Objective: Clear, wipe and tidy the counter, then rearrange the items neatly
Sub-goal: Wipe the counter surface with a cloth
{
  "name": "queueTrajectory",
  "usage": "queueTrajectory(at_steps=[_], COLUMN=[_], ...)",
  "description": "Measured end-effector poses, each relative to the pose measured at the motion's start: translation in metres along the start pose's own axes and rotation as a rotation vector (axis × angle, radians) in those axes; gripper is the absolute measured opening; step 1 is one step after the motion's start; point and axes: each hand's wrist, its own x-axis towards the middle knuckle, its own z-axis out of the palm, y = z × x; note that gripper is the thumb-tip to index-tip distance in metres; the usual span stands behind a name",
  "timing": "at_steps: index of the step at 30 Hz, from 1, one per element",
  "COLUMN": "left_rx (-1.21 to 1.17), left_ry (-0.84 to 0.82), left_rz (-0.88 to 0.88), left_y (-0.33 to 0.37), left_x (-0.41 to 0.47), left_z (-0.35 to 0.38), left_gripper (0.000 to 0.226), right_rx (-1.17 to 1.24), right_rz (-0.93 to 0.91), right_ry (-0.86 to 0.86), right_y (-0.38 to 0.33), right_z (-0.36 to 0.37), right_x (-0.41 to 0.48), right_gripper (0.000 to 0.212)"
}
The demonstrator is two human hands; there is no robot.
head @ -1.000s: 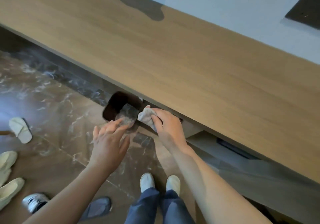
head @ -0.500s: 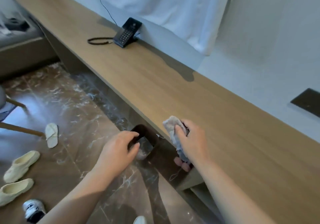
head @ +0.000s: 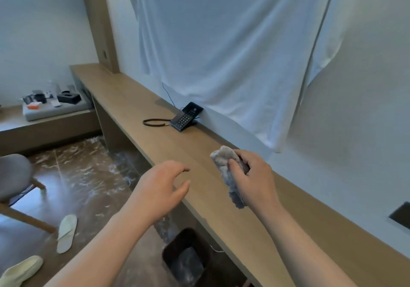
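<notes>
Soft, even, cool-tinted daylight; no hard shadows. Faint shadow under white sheet (head: 233, 49) on tabletop (head: 142, 109). Glossy floor (head: 84, 175) shows pale glare streaks. Wide-angle bending at edges; slight overall softness, far shelf clutter indistinct.

Tan wood counter (head: 155, 135), grey cloth (head: 224, 161), black phone (head: 185, 117), brown marbled floor (head: 77, 171).

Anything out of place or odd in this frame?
A white slipper and a cream slipper lie apart on the floor, pointing different ways. A white sheet hangs over the wall above the counter. The cord of the phone lies loosely looped. No spill shows.
</notes>
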Motion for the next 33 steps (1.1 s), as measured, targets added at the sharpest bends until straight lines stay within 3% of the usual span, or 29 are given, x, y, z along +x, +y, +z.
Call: queueTrajectory(at_steps=[9,17,26,33], left_rx=[-0.004,-0.065,-0.059,-0.025], left_ry=[0.075,0.106,0.114,0.136], left_rz=[0.015,-0.029,-0.156,-0.236], left_y=[-0.105,-0.191,-0.287,-0.359], left_x=[0.057,0.082,0.105,0.169], left_z=[-0.08,-0.115,-0.124,-0.125], left_gripper=[0.038,0.039,0.035,0.037], right_rx=[0.045,-0.006,0.052,0.108], right_rz=[-0.015,-0.09,-0.107,-0.097], right_ry=[0.107,0.094,-0.022,-0.085], right_y=[-0.079,-0.12,-0.125,-0.11], right_z=[0.084,0.156,0.258,0.33], right_x=[0.069,0.115,0.177,0.26], right_gripper=[0.018,0.017,0.017,0.02])
